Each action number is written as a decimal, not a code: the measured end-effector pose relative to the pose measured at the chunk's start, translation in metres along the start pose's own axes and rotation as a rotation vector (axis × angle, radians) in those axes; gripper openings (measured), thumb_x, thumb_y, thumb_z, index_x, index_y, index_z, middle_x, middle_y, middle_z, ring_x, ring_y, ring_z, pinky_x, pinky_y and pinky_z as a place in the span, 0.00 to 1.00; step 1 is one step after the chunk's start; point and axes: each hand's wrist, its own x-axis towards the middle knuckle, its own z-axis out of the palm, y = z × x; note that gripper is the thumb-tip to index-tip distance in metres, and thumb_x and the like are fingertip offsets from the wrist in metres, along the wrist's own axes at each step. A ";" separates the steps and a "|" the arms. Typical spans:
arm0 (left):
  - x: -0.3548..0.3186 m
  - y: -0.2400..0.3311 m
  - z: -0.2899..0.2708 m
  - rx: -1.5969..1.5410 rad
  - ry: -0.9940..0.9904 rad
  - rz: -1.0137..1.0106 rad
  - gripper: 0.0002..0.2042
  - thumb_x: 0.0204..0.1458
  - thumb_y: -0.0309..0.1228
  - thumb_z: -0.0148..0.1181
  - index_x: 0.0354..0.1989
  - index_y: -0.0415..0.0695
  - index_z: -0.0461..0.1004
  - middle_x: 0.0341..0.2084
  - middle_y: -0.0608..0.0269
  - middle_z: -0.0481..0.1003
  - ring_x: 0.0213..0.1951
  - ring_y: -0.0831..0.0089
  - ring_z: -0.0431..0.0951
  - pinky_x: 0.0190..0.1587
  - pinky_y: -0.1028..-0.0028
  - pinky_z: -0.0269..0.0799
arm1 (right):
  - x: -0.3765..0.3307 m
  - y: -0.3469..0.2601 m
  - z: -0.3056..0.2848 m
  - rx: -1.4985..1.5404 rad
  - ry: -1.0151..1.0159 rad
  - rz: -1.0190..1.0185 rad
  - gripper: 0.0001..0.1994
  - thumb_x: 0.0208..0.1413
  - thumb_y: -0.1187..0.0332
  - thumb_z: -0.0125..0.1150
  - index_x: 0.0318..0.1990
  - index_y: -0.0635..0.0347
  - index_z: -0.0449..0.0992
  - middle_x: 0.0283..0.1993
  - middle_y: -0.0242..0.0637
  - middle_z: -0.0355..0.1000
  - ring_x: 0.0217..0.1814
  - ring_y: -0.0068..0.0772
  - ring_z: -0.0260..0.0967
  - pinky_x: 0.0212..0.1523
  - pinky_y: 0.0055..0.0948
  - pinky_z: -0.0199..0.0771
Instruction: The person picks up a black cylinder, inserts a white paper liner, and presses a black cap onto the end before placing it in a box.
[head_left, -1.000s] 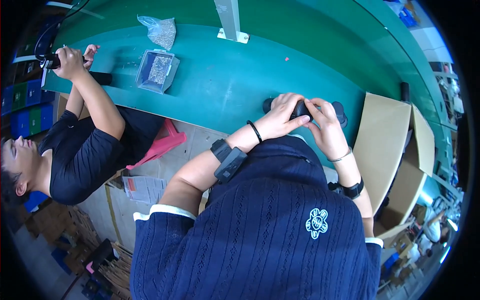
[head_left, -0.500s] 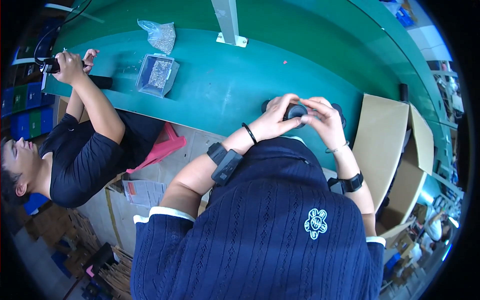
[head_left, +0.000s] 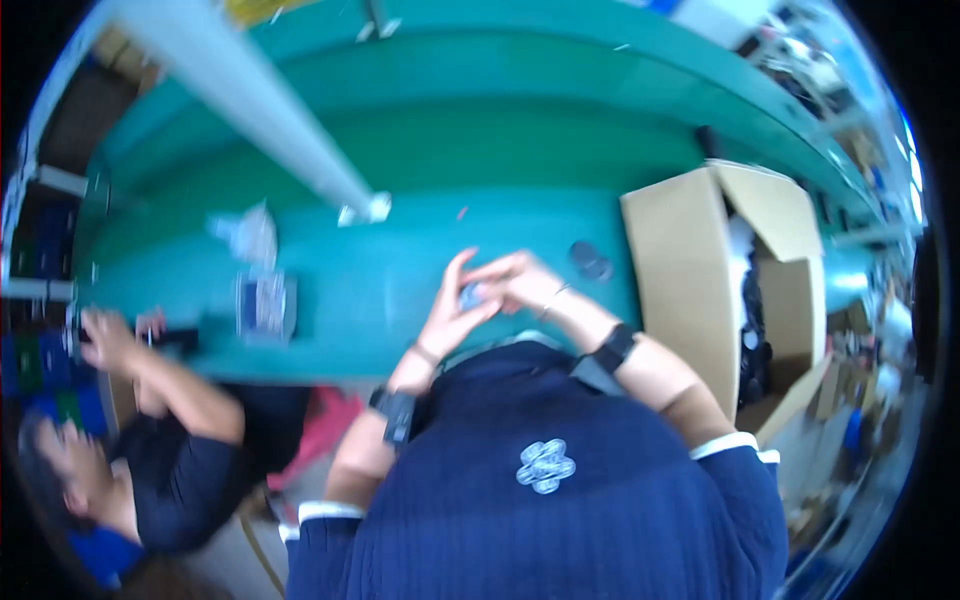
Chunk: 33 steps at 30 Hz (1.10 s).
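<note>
Both my hands are together over the near part of the green bench, close to my body. Between them is a small round part (head_left: pixel 471 294), dark with a bluish sheen; blur and fingers hide most of it. My left hand (head_left: pixel 447 312) curls around its left side, thumb and fingers bent about it. From the right, my right hand (head_left: pixel 518 284) reaches over, its fingers touching the part. Right of my hands lie black round pieces (head_left: pixel 590 260) on the bench.
An open cardboard box (head_left: pixel 680 270) with black parts inside stands at right. Leftward are a bin (head_left: pixel 266 306) of small pieces, a clear bag (head_left: pixel 258 238) and a metal post (head_left: pixel 270 120). A co-worker's hand (head_left: pixel 108 340) works at far left.
The view has swung, shifting the bench and box leftward in the picture and blurring it. My hands stay together around the round part, whose black face showed more clearly before.
</note>
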 end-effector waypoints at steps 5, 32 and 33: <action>-0.004 0.000 0.005 0.046 -0.114 -0.027 0.47 0.40 0.29 0.70 0.68 0.50 0.46 0.51 0.58 0.67 0.54 0.68 0.67 0.55 0.69 0.65 | -0.014 0.023 -0.001 0.040 0.018 -0.123 0.11 0.55 0.62 0.60 0.43 0.52 0.81 0.22 0.33 0.75 0.15 0.18 0.66 0.15 0.19 0.69; -0.047 -0.008 -0.041 -0.361 0.490 -0.492 0.11 0.56 0.34 0.54 0.46 0.45 0.70 0.36 0.61 0.73 0.40 0.68 0.72 0.40 0.70 0.70 | 0.088 0.071 -0.290 -0.645 1.100 0.072 0.26 0.50 0.70 0.55 0.58 0.48 0.60 0.58 0.55 0.57 0.62 0.59 0.55 0.57 0.49 0.63; -0.049 -0.008 -0.041 -0.376 0.516 -0.515 0.11 0.56 0.34 0.54 0.46 0.45 0.70 0.35 0.61 0.73 0.39 0.69 0.72 0.40 0.70 0.70 | 0.095 0.081 -0.291 -0.779 1.181 0.016 0.24 0.50 0.72 0.55 0.57 0.50 0.62 0.58 0.54 0.57 0.63 0.59 0.54 0.57 0.49 0.63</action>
